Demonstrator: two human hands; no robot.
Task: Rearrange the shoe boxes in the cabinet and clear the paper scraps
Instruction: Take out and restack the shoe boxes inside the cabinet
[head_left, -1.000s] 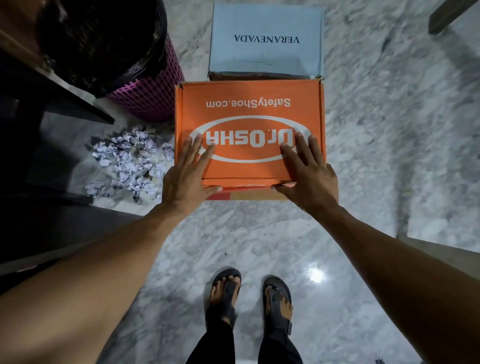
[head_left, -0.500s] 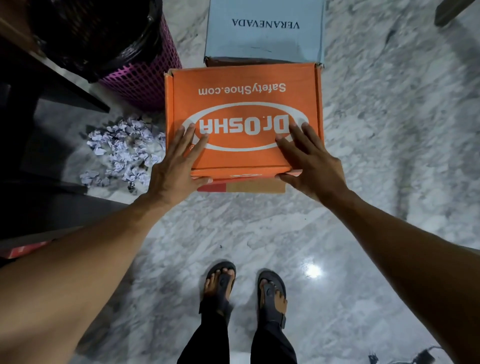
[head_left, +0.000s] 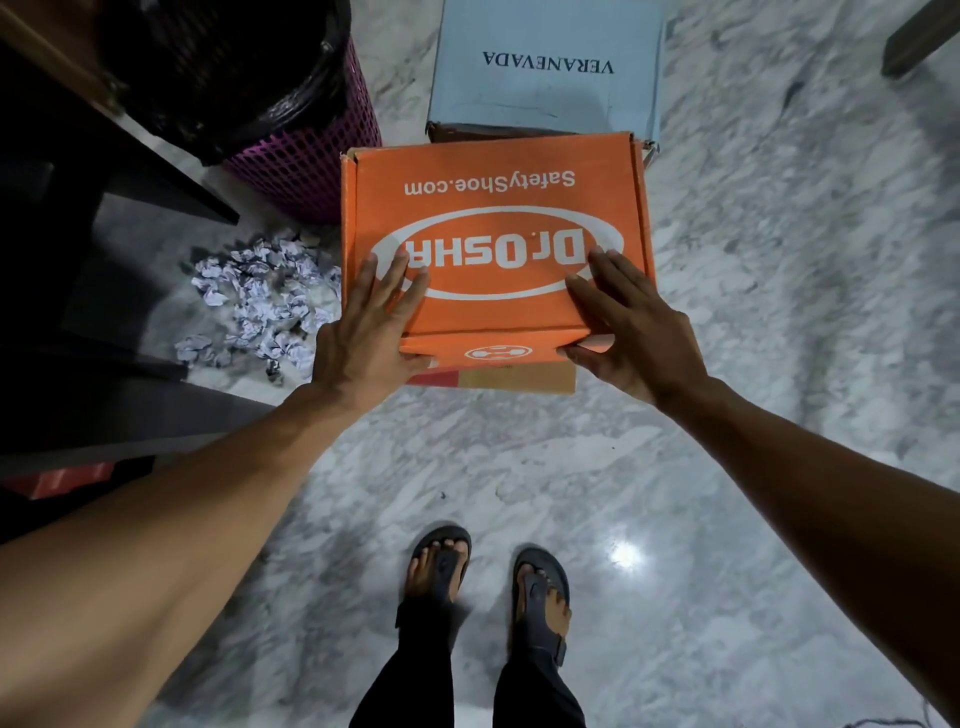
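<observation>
The left hand (head_left: 363, 332) lay with its fingers flat on the lid of the orange shoe box (head_left: 498, 208). Its thumb hooked onto the front flap, pinching the near left corner. The right hand (head_left: 634, 322) mirrored it at the near right corner, fingers spread on top and thumb against the front face. A grip at both corners probably kept the lid closed and the box level while it was handled.

The box sat at the centre of the frame. A strip of brown and red cardboard (head_left: 514, 376) showed under its front edge, and I could not tell whether that was its own base or another box.

Just behind it, at upper centre, stood a pale blue shoe box (head_left: 545, 98), apparently waiting its turn. The paper scraps (head_left: 260, 301) lay heaped on the marble floor (head_left: 779, 312) at centre left. Beside them stood a purple bin (head_left: 306, 171) with a black liner, likely set there to receive them. The dark cabinet (head_left: 78, 260) filled the left edge, and sandalled feet (head_left: 441, 571) stood at lower centre.
</observation>
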